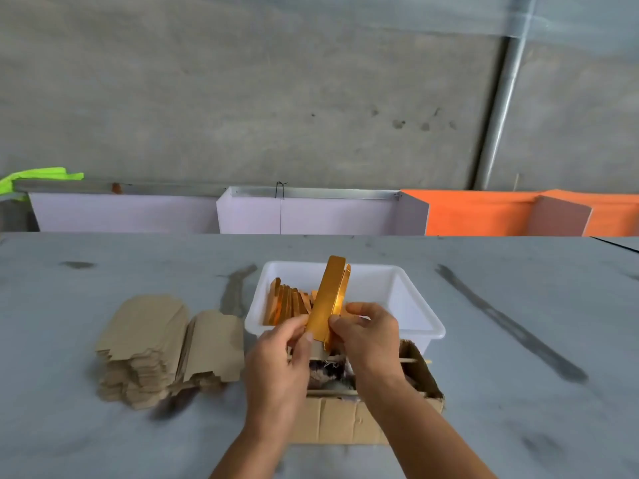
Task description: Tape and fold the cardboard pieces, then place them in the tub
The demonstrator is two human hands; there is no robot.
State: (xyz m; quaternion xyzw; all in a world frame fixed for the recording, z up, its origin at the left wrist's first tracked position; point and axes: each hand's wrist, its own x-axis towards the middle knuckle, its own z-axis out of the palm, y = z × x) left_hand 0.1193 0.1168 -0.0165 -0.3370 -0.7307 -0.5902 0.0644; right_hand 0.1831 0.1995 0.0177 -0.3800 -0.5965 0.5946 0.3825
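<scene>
Both my hands pinched the lower end of one gold cardboard piece (pixel 330 299): left hand (pixel 281 354) with thumb and fingers curled on its left edge, right hand (pixel 368 335) on its right edge. Long axis ran near upright, top end tilted slightly right and pointing away from me, over the near rim of the white tub (pixel 420 326). Gold face toward me, a folded flap showing behind it.

Tub, just beyond my grip: a row of folded gold pieces (pixel 288 304) standing on edge in its left part. Open cardboard box (pixel 342 421) directly below my grip held scraps I couldn't identify. Stack of flat brown blanks (pixel 162 347) lay left of my left hand, on the grey table (pixel 518 392).
</scene>
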